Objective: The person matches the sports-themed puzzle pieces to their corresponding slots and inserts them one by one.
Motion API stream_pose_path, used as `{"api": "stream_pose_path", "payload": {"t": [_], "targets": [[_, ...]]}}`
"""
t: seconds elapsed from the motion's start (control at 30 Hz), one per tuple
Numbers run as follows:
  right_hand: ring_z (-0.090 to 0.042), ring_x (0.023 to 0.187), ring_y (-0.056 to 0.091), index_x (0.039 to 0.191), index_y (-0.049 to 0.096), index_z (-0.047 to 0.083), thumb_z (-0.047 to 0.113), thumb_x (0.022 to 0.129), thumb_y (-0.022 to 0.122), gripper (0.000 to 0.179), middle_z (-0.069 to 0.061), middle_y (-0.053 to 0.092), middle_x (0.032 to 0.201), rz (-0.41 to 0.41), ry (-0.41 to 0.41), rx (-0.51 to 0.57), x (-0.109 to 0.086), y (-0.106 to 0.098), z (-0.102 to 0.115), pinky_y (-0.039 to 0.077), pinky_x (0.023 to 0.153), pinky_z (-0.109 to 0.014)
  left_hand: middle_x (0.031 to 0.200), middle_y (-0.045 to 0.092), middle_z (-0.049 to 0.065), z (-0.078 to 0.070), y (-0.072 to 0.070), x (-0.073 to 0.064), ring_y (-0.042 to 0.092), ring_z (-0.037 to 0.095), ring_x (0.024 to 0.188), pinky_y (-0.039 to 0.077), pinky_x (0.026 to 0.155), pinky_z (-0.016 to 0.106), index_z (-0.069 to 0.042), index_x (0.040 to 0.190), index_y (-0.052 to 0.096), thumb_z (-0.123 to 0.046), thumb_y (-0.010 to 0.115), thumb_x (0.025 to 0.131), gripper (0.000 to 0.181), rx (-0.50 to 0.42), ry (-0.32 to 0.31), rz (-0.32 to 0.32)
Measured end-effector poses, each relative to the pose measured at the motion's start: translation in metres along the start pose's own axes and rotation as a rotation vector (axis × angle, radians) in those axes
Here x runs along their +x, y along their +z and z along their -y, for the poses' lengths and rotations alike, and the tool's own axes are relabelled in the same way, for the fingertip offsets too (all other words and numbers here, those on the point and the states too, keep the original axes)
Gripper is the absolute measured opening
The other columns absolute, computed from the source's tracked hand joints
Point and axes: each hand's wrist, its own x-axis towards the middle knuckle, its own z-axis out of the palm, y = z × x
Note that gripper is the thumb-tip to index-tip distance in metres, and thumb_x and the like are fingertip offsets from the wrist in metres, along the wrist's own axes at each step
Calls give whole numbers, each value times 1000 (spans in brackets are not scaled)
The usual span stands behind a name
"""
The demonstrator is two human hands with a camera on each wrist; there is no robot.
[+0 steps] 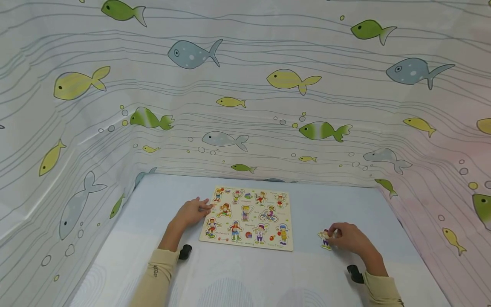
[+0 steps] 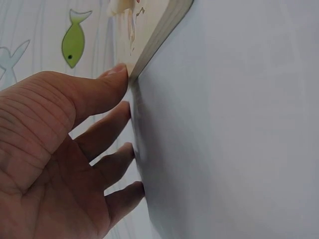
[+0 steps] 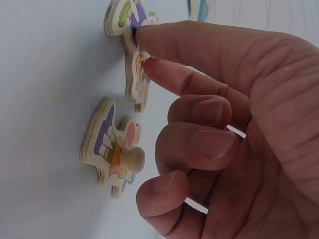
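Note:
A pale wooden puzzle board (image 1: 234, 222) with coloured sports figures lies on the table. My left hand (image 1: 194, 212) is at its left side; in the left wrist view the thumb touches the board's corner (image 2: 149, 42), and the other fingers reach down to the table, spread apart. To the right of the board, my right hand (image 1: 347, 238) pinches a figure-shaped puzzle piece (image 1: 325, 242) between thumb and index finger. Close by, under the curled other fingers, lies a second puzzle piece (image 3: 107, 144) with a round wooden knob (image 3: 133, 159). In the head view the right hand hides that second piece.
The pale blue and white table (image 1: 249, 273) is bordered at the back and sides by a curtain (image 1: 261, 119) printed with fish and wavy lines. A black wrist device (image 1: 185, 252) sits at the left wrist, another black device (image 1: 355, 274) at the right.

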Motion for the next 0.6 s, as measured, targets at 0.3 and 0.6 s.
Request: {"api": "stream_pose_path", "payload": {"t": [0.3, 0.6], "targets": [[-18, 64, 45, 88, 67, 12, 23, 82, 80, 18, -1, 49, 72, -23, -43, -2, 1, 3, 4, 35, 51, -31, 143, 51, 8, -1, 0, 0, 31, 44, 140, 23, 113, 61, -8, 120, 71, -22, 67, 94, 29, 4, 7, -6], [-17, 63, 45, 88, 66, 13, 21, 82, 79, 17, -1, 49, 71, -13, -57, 11, 2, 2, 6, 36, 51, -30, 143, 51, 8, -1, -1, 1, 30, 44, 141, 23, 113, 60, -9, 121, 70, -22, 67, 94, 29, 5, 5, -1]]}}
